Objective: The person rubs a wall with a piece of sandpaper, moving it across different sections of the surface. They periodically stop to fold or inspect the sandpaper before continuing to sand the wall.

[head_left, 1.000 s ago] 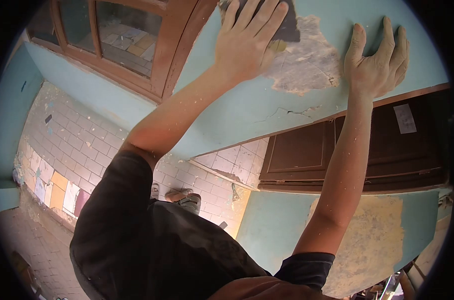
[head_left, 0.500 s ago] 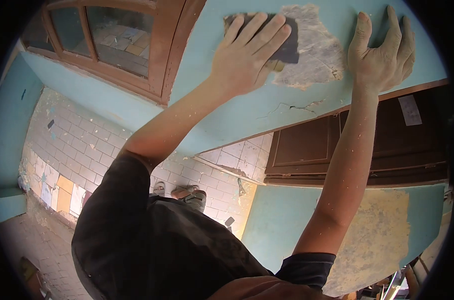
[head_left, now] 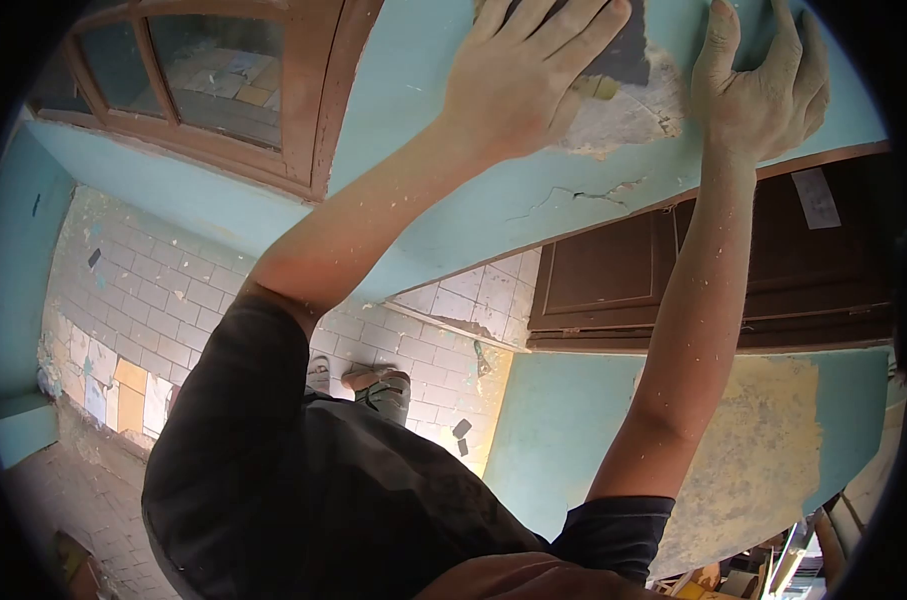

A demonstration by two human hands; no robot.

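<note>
My left hand (head_left: 518, 85) presses a dark, thin sheet (head_left: 623, 50) against the light blue wall (head_left: 393, 130), fingers laid over it. Near the thumb side, a small yellowish-green piece (head_left: 600, 87) shows under the hand. Sheet and hand partly cover a bare grey patch (head_left: 628, 120) where the paint is gone. To the right of this patch, my right hand (head_left: 763, 90) rests on the wall with its fingers spread and holds nothing. The top of the sheet and some fingertips lie at or past the upper edge of the view.
A brown framed window (head_left: 298, 110) is at the upper left. Brown cupboard doors (head_left: 608, 270) lie below the wall's lower edge. A cracked line (head_left: 593, 196) runs under the patch. Tiled floor (head_left: 153, 290) with debris and my sandalled feet (head_left: 381, 385) show below.
My left hand and the dark sheet have moved up and right across the patch. My right hand stays against the wall. The whole view has shifted slightly.
</note>
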